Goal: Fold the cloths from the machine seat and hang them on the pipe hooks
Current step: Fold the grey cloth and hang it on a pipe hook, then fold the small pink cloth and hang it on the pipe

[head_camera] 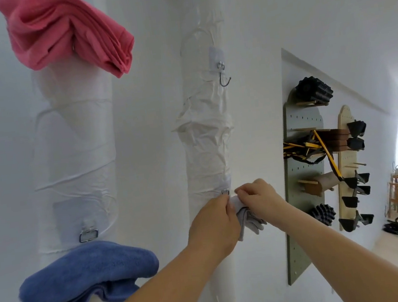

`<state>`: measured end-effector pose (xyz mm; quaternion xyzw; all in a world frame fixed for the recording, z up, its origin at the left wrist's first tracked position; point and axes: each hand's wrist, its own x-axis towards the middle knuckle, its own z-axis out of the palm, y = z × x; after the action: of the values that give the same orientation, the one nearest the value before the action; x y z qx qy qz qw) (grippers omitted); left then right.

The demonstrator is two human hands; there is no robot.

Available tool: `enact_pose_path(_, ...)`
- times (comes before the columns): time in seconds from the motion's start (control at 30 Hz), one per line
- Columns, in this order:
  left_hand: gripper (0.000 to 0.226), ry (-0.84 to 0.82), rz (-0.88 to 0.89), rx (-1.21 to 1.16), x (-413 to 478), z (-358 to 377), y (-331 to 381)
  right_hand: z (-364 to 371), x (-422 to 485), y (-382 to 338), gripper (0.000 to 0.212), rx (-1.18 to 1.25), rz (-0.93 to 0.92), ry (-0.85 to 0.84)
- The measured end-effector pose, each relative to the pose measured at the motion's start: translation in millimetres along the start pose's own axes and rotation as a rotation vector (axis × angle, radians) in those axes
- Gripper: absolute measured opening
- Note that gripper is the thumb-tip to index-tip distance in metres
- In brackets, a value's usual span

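Side by side, left hand [214, 221] and right hand [257, 196] pinch the grey cloth [250, 223], fingers curled on it, at the lower hook [225, 192] of the right pipe [204, 145]; its folds hang below them.

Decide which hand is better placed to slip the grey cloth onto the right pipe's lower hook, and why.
Left, probably: the left hand holds the grey cloth, fingertips just under the hook; the right hand pinches it farther out.
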<state>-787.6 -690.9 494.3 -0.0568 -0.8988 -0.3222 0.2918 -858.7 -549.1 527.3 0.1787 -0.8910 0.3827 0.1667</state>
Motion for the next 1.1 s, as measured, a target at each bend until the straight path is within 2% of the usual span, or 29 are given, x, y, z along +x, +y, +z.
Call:
enact_pose_path(0.1,0.033,0.002,0.05,0.103,3,-8,6,-7,-5,-10,0.026,-0.062,-0.082,0.154)
enact_pose_path(0.2,0.031,-0.026,0.08,0.17,4,-14,8,-12,-9,-13,0.023,-0.066,-0.111,0.16)
enact_pose_path(0.3,0.042,-0.025,0.092,0.185,1,-24,10,-14,-14,-15,0.021,-0.047,-0.119,0.177)
enact_pose_path(0.4,0.04,0.026,0.163,0.128,-16,-38,15,-17,-32,-21,0.022,-0.033,-0.133,0.232)
enact_pose_path(0.47,0.037,0.077,0.233,0.019,-43,-46,20,-19,-59,-21,0.024,0.068,-0.091,0.302)
enact_pose_path(0.53,0.037,0.06,0.246,-0.102,-80,-46,21,-13,-99,-17,0.024,0.212,0.007,0.37)
enact_pose_path(0.63,0.04,-0.141,0.184,-0.189,-148,-21,3,15,-173,8,0.019,0.311,0.192,0.329)
enact_pose_path(0.83,0.038,-0.537,-0.027,-0.311,-308,38,-52,81,-360,65,0.01,0.287,0.62,0.162)
enact_pose_path(1.0,0.033,-0.897,-0.126,-0.406,-447,54,-64,109,-532,60,0.014,0.224,0.928,0.146)
enact_pose_path(1.1,0.034,-1.045,-0.175,-0.438,-530,53,-52,110,-627,41,0.012,0.231,1.079,0.165)
